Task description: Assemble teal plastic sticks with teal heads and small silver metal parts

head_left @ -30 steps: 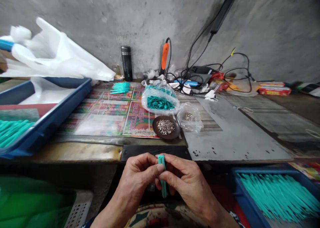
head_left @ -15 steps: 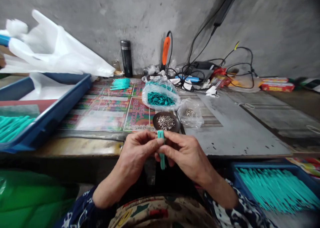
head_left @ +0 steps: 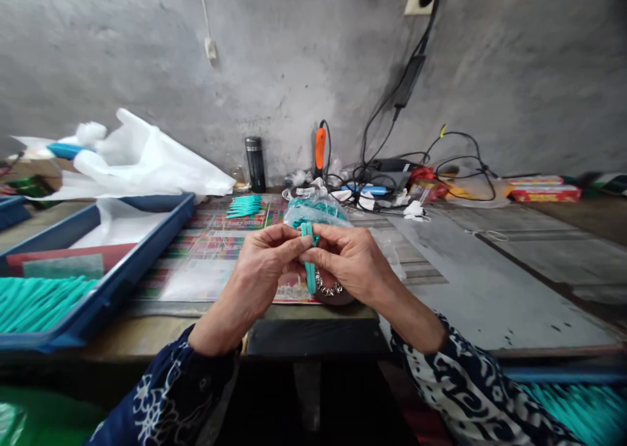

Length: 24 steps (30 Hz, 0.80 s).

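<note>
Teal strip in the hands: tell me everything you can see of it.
The strip is narrow, long and teal, plastic by its look, with a lengthwise line down its face. It stands near upright in the picture, tilted slightly. Fingers of the left hand and right hand pinch it and hide its middle; both ends show. In view, its lower part overlaps the dish.

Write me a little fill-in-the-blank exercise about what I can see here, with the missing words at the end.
1. The turquoise piece is pinched between the fingertips of the left hand and the ____ hand.
2. The corded handle near the grey wall is coloured ____.
3. The large tray holding turquoise strips at the picture's left is coloured ____.
4. The patterned sleeves are dark blue and ____.

Missing words: right; orange; blue; white.
</note>
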### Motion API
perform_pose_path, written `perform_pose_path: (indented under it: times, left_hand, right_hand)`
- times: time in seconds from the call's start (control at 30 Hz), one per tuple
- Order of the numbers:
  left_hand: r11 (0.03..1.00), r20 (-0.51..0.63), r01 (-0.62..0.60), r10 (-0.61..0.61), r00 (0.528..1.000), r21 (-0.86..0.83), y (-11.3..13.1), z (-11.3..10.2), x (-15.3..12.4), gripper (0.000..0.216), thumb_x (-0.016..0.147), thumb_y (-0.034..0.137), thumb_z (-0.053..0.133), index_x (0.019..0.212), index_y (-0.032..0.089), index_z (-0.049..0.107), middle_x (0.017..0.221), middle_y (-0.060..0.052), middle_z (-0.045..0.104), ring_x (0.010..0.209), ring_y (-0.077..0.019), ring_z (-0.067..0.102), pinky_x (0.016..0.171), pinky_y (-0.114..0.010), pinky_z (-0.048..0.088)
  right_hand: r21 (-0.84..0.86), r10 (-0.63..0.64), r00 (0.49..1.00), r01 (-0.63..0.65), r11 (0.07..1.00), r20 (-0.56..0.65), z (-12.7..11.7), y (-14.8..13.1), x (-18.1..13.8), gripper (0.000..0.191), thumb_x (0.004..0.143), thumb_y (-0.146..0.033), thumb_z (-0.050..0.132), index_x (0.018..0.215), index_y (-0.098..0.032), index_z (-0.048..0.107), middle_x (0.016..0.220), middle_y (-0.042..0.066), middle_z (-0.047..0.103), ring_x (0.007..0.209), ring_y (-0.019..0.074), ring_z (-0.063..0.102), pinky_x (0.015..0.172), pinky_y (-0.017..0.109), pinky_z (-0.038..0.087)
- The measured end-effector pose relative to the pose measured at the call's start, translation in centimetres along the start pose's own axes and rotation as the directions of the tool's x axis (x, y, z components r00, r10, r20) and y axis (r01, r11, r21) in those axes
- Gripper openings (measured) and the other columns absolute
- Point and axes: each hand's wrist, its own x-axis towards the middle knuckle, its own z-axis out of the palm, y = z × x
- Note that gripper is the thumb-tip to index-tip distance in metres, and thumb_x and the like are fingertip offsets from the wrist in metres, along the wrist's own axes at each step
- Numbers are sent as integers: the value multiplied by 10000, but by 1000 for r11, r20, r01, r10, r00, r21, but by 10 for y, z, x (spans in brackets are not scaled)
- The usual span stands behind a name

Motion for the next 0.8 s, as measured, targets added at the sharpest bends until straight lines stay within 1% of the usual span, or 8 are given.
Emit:
perform_pose_path:
  times: [0.2, 0.37, 0.47, 0.53, 0.6, 0.7, 0.77, 0.8]
  left_hand:
    - [1000, -29, 2, -1, 1000, 12, -3, -3, 5, 364, 536, 330, 907, 669, 109, 650, 559, 6, 636, 459, -98, 589, 430, -192, 495]
    - [999, -39, 5, -3, 999, 34, -19, -10, 3, 313, 595, 306, 885, 700, 111, 665, 581, 18, 628, 465, -74, 563, 443, -172, 469]
    - [998, -21, 38, -37, 999, 41, -32, -17, -7, 293, 628, 327, 869, 691, 116, 675, 579, 14, 629, 471, -77, 563, 451, -176, 469]
    - [994, 17, 100, -101, 995, 49, -42, -22, -18, 288, 642, 337, 864, 688, 116, 685, 572, 2, 638, 451, -80, 555, 442, -181, 460]
    - [979, 91, 198, -202, 975, 48, -51, -28, -32, 291, 648, 353, 862, 675, 119, 692, 550, -2, 631, 431, -80, 538, 436, -187, 456]
    - [933, 209, 356, -357, 910, 45, -62, -35, -51, 305, 643, 384, 862, 676, 126, 703, 525, -2, 614, 423, -82, 523, 438, -191, 446]
    - [910, 249, 411, -412, 876, 58, -65, -37, -60, 307, 649, 395, 857, 704, 126, 718, 539, -10, 620, 426, -81, 512, 446, -192, 427]
    - [906, 251, 416, -422, 871, 79, -66, -38, -63, 299, 656, 390, 854, 719, 127, 725, 558, -12, 625, 443, -78, 509, 463, -190, 419]
  right_hand:
    - [-15, -4, 1000, 4, 1000, -3, 4, 11, 4, 373, 870, -494, 670, 704, -186, 541, 470, -64, 516, 373, 93, 488, 393, 198, 356]
    - [-15, 17, 1000, -17, 1000, 3, 10, 25, -4, 335, 901, -484, 640, 746, -194, 576, 482, -55, 528, 403, 103, 492, 428, 212, 369]
    - [-21, 71, 995, -69, 997, 65, 8, 29, -15, 294, 874, -462, 669, 810, -176, 645, 557, -33, 572, 449, 109, 509, 442, 213, 381]
    - [9, 115, 987, -116, 993, 116, 5, 30, -25, 288, 857, -430, 686, 938, -154, 701, 614, -21, 607, 467, 108, 524, 457, 212, 400]
    - [89, 145, 977, -160, 983, 158, 2, 31, -35, 318, 845, -398, 697, 1037, -145, 720, 645, -16, 622, 468, 102, 526, 463, 208, 412]
    - [211, 172, 948, -232, 950, 266, 0, 33, -49, 236, 825, -354, 716, 935, -146, 729, 673, -16, 616, 488, 87, 523, 461, 185, 415]
    - [264, 202, 912, -306, 915, 358, 0, 34, -56, 199, 814, -336, 724, 862, -144, 706, 677, -19, 611, 502, 83, 530, 465, 171, 427]
    - [289, 215, 899, -336, 896, 381, 0, 35, -59, 196, 810, -331, 727, 850, -142, 695, 679, -19, 614, 501, 82, 537, 464, 168, 434]
